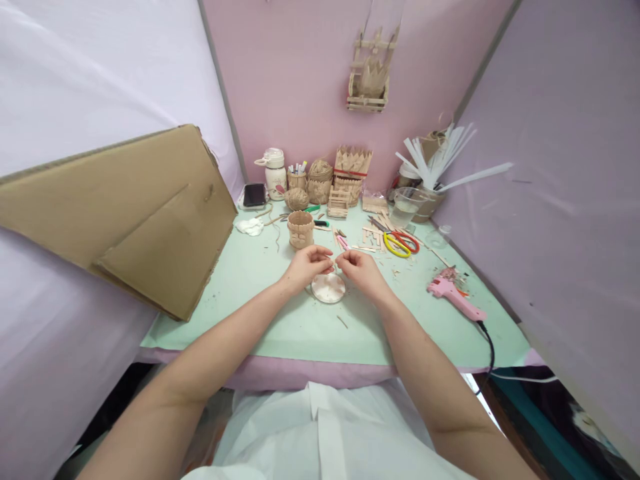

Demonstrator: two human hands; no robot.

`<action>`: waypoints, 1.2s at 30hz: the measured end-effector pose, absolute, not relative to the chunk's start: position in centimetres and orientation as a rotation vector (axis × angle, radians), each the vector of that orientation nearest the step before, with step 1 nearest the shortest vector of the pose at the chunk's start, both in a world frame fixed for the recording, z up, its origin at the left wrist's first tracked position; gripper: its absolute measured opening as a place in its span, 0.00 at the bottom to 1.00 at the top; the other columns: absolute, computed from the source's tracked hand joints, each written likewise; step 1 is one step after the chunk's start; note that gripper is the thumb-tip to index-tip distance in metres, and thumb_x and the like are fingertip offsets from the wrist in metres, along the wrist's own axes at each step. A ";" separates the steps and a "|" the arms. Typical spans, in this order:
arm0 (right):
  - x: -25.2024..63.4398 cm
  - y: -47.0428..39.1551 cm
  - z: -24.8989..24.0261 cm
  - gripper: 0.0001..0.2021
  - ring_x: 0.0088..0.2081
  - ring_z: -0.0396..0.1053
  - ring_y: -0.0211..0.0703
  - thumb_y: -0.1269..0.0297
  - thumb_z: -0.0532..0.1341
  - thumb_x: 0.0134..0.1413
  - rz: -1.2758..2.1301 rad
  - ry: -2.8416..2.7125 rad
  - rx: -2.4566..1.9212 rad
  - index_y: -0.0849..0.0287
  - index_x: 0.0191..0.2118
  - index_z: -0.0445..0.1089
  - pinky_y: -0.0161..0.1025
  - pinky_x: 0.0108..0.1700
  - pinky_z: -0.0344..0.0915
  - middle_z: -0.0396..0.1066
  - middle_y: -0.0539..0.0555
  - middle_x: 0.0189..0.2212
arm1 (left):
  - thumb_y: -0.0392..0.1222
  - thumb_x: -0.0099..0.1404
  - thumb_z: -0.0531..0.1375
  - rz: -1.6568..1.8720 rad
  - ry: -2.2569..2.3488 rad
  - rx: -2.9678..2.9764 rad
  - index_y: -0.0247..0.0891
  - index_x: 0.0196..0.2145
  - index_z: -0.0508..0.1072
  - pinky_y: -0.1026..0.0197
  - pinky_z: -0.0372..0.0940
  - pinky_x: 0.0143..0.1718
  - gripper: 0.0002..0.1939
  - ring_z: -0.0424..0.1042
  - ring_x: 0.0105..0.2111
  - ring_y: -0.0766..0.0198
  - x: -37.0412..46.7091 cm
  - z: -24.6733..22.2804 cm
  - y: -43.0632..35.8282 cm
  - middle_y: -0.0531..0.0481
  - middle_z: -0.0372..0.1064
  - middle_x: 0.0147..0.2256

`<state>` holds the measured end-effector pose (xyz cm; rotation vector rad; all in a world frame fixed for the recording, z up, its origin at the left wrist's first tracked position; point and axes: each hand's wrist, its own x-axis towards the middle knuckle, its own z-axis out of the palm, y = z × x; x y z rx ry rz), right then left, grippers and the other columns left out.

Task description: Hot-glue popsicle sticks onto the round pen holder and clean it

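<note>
While hands (314,261) (356,265) nr. disc (329,288), btl. (275,179) illegible

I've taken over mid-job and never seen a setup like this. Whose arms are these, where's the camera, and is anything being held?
There is no machine: these are a person's bare arms. The single picture comes from a camera on their head, looking forward and down. The left hand and right hand meet, fingertips close together, by a white round disc lying on the green tabletop. Anything pinched between them is too small to make out. Beyond the left hand stands a wooden cup. To the right lie scissors and a pink glue gun; twine balls sit at the back.
</note>
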<state>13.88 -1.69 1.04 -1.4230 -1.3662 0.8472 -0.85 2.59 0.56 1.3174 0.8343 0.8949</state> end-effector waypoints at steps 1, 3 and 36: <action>13.9 -1.7 1.0 0.09 0.23 0.57 0.36 0.58 0.58 0.44 0.843 -1.367 -1.422 0.59 0.24 0.66 0.35 0.29 0.56 0.62 0.47 0.19 | 0.37 0.50 0.65 0.898 0.833 1.306 0.32 0.36 0.69 0.61 0.67 0.35 0.15 0.71 0.27 0.68 -0.8 0.5 2.6 0.52 0.71 0.25; 13.9 -1.6 0.9 0.09 0.24 0.57 0.36 0.58 0.58 0.44 0.836 -1.370 -1.419 0.59 0.24 0.67 0.35 0.29 0.56 0.62 0.47 0.19 | 0.36 0.51 0.65 0.903 0.823 1.287 0.32 0.37 0.69 0.61 0.67 0.36 0.15 0.72 0.27 0.68 -0.8 0.5 2.6 0.51 0.71 0.26; 13.5 -1.5 0.7 0.09 0.23 0.58 0.35 0.60 0.59 0.44 0.858 -1.313 -1.388 0.60 0.24 0.68 0.34 0.28 0.56 0.64 0.48 0.19 | 0.38 0.50 0.67 0.910 0.809 1.218 0.35 0.40 0.64 0.63 0.66 0.33 0.21 0.71 0.26 0.68 -0.9 0.0 2.7 0.53 0.70 0.24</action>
